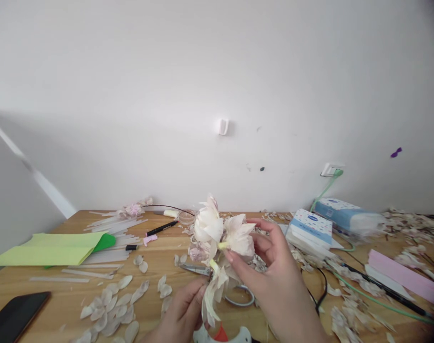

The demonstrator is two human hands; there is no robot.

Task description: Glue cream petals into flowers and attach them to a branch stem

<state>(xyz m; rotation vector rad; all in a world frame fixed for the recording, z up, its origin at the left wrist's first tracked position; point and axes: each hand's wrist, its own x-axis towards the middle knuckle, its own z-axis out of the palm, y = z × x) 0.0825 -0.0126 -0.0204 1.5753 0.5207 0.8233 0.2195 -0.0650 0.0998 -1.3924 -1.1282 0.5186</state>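
A cluster of white, faintly purple petal flowers point(209, 224) is held up over the middle of the table. My left hand point(184, 307) is closed low on the cluster, at its stem; the stem itself is mostly hidden behind the fingers and a drooping flower. My right hand point(277, 281) pinches the flower on the right side of the cluster, thumb in front near its yellow-green base and fingers behind. Partly covered by the flowers, a pair of scissors point(240, 296) lies below. A white object with a red part point(220, 333) shows at the bottom edge; its kind is unclear.
Loose petals point(109, 307) are scattered at left, more petals point(346, 319) at right. A phone point(18, 314), yellow-green paper point(48, 248), translucent sticks point(108, 257) and a black pen point(162, 228) lie leftward. Tissue packs point(312, 227), a green cable point(377, 296) and pink paper point(406, 276) occupy the right.
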